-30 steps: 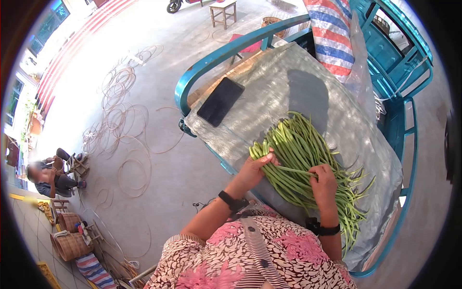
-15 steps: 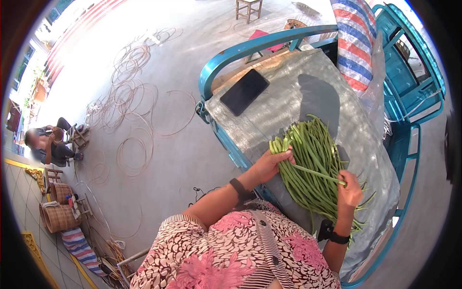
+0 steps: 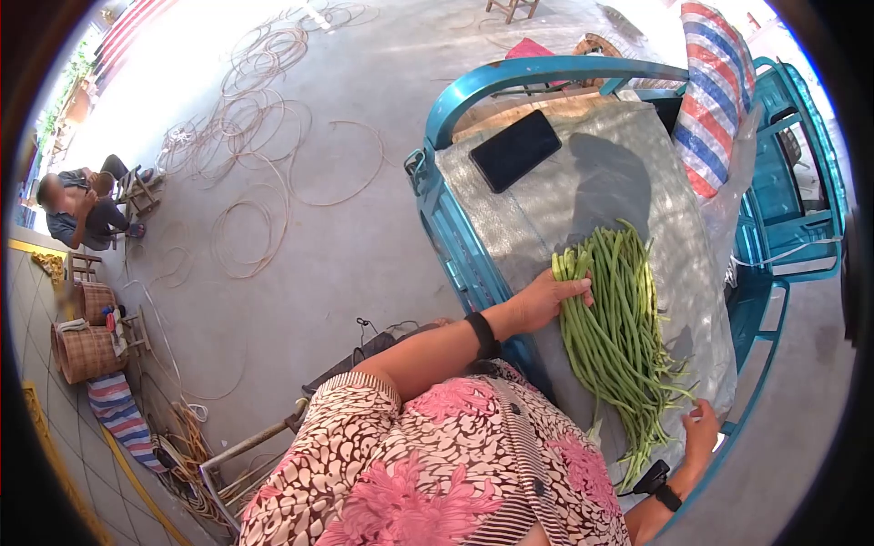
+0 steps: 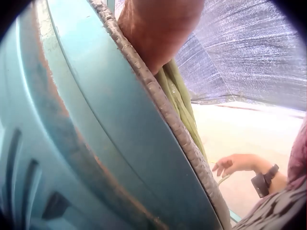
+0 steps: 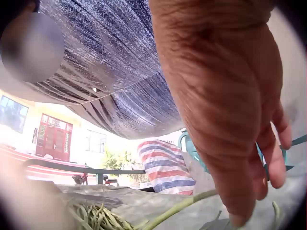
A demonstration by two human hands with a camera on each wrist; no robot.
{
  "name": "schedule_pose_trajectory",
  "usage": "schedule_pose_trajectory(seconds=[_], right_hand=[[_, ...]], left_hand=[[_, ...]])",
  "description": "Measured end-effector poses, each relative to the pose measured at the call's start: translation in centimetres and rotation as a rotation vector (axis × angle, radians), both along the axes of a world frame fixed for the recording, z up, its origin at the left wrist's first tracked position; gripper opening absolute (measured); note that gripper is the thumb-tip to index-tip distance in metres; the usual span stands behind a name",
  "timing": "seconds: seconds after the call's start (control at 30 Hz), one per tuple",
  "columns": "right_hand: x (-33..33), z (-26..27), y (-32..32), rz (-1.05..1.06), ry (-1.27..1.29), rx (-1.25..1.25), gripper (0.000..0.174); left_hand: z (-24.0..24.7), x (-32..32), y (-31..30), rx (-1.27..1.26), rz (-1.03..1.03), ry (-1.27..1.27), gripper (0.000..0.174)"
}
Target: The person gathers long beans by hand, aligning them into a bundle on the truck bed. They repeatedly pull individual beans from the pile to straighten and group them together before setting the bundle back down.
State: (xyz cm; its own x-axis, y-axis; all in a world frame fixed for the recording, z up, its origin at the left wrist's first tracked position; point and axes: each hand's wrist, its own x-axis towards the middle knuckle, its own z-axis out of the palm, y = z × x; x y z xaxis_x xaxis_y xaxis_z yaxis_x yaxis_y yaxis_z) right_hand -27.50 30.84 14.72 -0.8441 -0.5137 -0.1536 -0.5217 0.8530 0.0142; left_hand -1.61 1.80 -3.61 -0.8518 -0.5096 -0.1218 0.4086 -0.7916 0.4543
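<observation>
There are one bean bundle [image 3: 612,318], one phone [image 3: 516,151], two wristbands [image 3: 482,335].

left grip [image 3: 553,298] holds green beans [image 3: 612,318] on grey sheet [image 3: 537,214]; right grip [image 3: 699,429] near them

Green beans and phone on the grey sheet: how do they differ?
The green beans are a bundle of long, thin pods; the phone is one flat, dark rectangle. The left hand grips the green beans near one end, while no hand touches the phone. Both lie on the grey sheet.
</observation>
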Motion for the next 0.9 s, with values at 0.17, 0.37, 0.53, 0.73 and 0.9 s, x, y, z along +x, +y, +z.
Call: schedule_pose_trajectory(seconds=[0.17, 0.37, 0.53, 0.73, 0.9], right_hand=[[2.4, -1.2, 0.7, 0.281, 0.284, -0.060, 0.037], [10.8, -5.0, -10.7, 0.526, -0.045, -0.487, 0.023], [12.0, -9.4, -15.4, 0.470, -0.068, -0.518, 0.023], [10.6, -11.9, -16.4, 0.421, -0.120, -0.471, 0.017], [10.6, -11.6, -16.1, 0.311, -0.278, -0.674, 0.015]], left_hand=[[0.2, 0.0, -0.2, 0.046, -0.021, -0.019, 0.020], [0.3, 0.0, -0.3, 0.009, -0.023, -0.033, 0.019], [-0.5, -0.5, -0.2, -0.010, -0.001, 0.022, 0.019], [-1.1, -0.7, -0.4, -0.086, -0.011, 0.027, 0.020], [-1.0, -0.5, -0.3, -0.102, -0.014, 0.025, 0.019]])
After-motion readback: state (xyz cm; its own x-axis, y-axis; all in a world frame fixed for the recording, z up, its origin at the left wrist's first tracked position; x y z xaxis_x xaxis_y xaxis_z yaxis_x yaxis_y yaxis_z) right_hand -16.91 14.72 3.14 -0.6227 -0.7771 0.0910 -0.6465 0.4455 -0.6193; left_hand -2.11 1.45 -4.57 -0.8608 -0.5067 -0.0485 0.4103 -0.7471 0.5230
